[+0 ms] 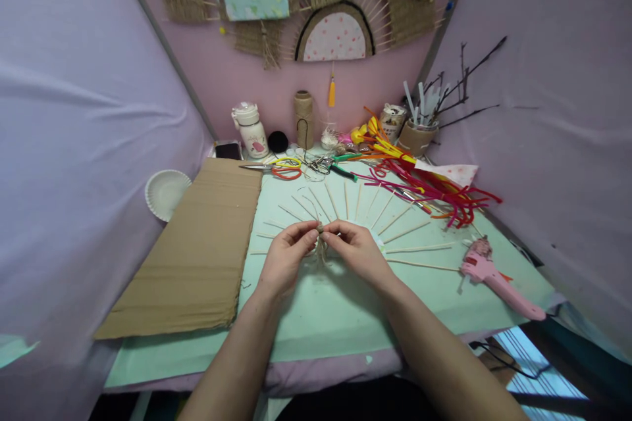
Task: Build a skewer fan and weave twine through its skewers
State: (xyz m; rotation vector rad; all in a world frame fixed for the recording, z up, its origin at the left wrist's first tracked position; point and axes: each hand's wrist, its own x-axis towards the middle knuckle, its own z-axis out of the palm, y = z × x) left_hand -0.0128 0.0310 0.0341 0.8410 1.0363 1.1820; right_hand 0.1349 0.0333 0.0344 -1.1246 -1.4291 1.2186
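Observation:
Between the fingertips of both hands is a small twine tassel, its loose strands hanging down toward the table. My left hand pinches its knotted top from the left. From the right, my right hand pinches the same top with thumb and forefinger. Under and behind the hands lies a fan frame of thin wooden sticks, spread out in a half circle on the pale green tabletop. My hands hide most of the frame's centre.
A cardboard sheet lies at the left beside a paper plate. Scissors, pliers and pipe cleaners lie along the back. A pink glue gun rests at the right edge. Woven fans hang on the wall.

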